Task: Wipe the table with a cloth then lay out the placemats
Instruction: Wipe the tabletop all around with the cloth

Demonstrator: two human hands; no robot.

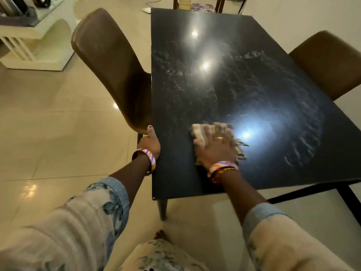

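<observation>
1 table (244, 79), 1 cloth (203, 133), 2 chairs (109, 61) (330, 63) (brown), 2 hands (149, 141) (214, 147).

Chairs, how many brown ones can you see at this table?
2. One brown chair stands at the table's left side; the other at its right side. Wooden legs beyond the far end may belong to more.

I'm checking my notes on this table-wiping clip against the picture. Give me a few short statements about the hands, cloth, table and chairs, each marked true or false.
1. The right hand presses the cloth flat on the table. True.
2. The left hand holds a second cloth. False: it rests at the table's left edge and holds no cloth.
3. Placemats already lie on the table. False: none are visible on it.
4. A brown chair stands at the table's left side. True.
5. The tabletop is white. False: it is dark and glossy, with light reflections.
</observation>
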